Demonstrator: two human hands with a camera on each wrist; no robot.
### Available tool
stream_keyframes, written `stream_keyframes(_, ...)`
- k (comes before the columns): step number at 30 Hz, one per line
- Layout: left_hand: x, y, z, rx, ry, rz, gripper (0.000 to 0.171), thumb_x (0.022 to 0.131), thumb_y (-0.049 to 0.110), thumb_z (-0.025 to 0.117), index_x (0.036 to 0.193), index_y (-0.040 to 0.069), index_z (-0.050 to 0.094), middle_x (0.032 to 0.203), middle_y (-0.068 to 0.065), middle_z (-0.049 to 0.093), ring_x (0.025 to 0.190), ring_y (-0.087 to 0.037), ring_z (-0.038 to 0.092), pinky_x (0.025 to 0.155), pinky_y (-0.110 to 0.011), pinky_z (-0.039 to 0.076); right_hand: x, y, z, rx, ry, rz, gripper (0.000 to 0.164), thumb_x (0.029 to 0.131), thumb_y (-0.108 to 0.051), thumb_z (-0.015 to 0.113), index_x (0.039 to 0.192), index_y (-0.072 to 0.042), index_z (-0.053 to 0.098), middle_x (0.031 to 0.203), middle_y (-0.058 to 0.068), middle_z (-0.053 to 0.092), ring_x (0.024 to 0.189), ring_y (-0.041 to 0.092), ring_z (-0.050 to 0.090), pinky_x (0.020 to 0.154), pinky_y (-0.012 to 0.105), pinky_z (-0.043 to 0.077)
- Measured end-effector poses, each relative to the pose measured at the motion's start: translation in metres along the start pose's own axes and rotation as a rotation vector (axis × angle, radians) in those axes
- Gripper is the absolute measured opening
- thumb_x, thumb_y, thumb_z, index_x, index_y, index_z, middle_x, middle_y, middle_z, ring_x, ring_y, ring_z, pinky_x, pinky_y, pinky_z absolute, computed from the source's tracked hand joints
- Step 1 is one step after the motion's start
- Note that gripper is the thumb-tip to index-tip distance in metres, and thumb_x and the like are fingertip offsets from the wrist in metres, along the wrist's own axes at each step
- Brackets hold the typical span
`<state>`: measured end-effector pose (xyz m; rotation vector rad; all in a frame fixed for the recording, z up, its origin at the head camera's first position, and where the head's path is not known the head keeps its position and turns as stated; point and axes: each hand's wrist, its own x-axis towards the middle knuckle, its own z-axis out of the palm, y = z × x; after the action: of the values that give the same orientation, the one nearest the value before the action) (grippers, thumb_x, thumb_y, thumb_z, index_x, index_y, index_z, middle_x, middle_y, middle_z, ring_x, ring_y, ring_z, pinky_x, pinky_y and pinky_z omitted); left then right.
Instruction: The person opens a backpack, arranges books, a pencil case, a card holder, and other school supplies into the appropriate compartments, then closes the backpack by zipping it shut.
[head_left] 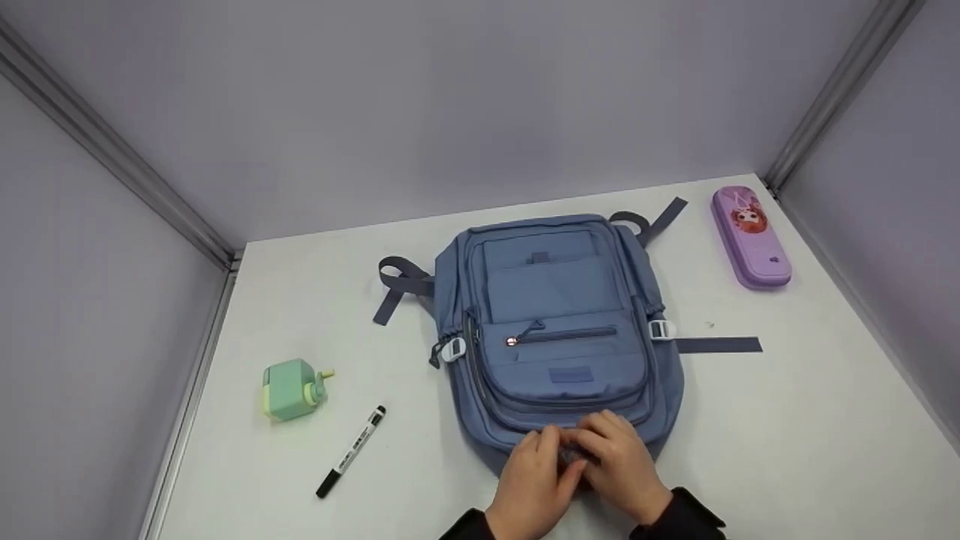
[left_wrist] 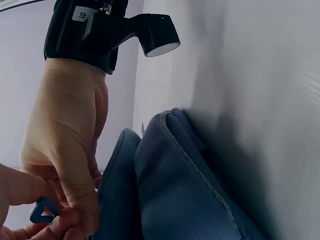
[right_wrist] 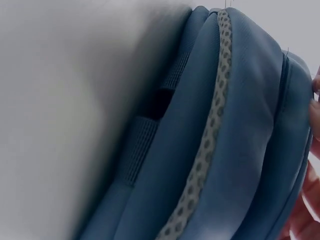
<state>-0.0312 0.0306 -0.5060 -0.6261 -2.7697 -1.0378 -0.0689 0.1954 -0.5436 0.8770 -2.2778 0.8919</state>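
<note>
A blue backpack (head_left: 559, 300) lies on its back on the white table, its front pockets facing up. At its near end my left hand (head_left: 534, 480) and right hand (head_left: 616, 466) meet with fingertips bent inward. Between the fingers, in the left wrist view, shows a small blue triangular zipper pull (left_wrist: 44, 211). My left fingers pinch around it, and the thumb of my right hand (left_wrist: 70, 130) comes down right beside them. Fingers partly hide the pull. From the right wrist, the bag's side (right_wrist: 245, 115) fills the view, with fingertips (right_wrist: 314, 117) at its edge.
Left of the bag are a green pencil sharpener (head_left: 291, 390) with a crank and a black-and-white marker (head_left: 351, 451). A purple pencil case (head_left: 750, 236) lies at the back right. Loose straps (head_left: 718, 345) stretch out from the bag. Grey-lilac panels (head_left: 480, 112) enclose the table.
</note>
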Motion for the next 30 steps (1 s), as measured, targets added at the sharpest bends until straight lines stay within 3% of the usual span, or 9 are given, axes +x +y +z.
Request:
stream_keyframes(5,-0.004,-0.009,-0.003,0.044,0.100,0.088,0.016,0.099,0.026,0.061,0.100,0.012,0.054,0.079,0.004,0.053,0.070,-0.005,0.041,0.065,-0.016,0.033,0.000,0.001,0.002,0.042,0.029,-0.034,0.032,0.061,-0.001,0.087,0.086,-0.018,0.075,0.082,-0.006,0.060,0.073,0.009,0.049,0.070,0.023,0.036)
stream_keyframes(10,-0.007,-0.022,-0.009,0.134,0.180,0.126,0.015,0.093,0.020,0.069,0.101,0.012,0.058,0.085,0.002,0.057,0.075,-0.008,0.047,0.070,-0.022,0.040,-0.002,0.000,0.001,0.084,0.020,-0.015,0.033,0.066,0.003,0.084,0.087,-0.020,0.074,0.083,-0.006,0.062,0.075,0.009,0.051,0.073,0.022,0.036)
stream_keyframes(18,-0.010,-0.039,-0.014,0.391,0.146,0.179,0.028,0.081,0.025,0.080,0.105,0.016,0.067,0.104,0.001,0.060,0.096,-0.016,0.056,0.083,-0.034,0.047,-0.001,-0.002,-0.005,0.130,0.040,0.017,0.036,0.067,0.005,0.084,0.089,-0.020,0.071,0.084,-0.008,0.064,0.075,0.007,0.052,0.073,0.021,0.037)
stream_keyframes(24,-0.006,-0.045,-0.005,0.542,0.234,0.269,0.019,0.075,0.019,0.083,0.087,0.017,0.069,0.098,0.001,0.064,0.085,-0.014,0.060,0.076,-0.030,0.048,0.000,0.000,-0.012,0.103,0.039,0.034,0.036,0.065,0.007,0.084,0.086,-0.018,0.070,0.081,-0.008,0.064,0.073,0.006,0.051,0.074,0.022,0.036)
stream_keyframes(30,-0.004,-0.047,0.000,0.583,0.320,0.286,0.018,0.069,0.009,0.080,0.076,0.017,0.065,0.088,0.002,0.063,0.075,-0.013,0.057,0.067,-0.028,0.046,-0.001,0.004,-0.021,0.061,0.008,0.073,0.037,0.063,0.006,0.086,0.085,-0.019,0.069,0.078,-0.011,0.062,0.072,0.004,0.048,0.073,0.020,0.034)
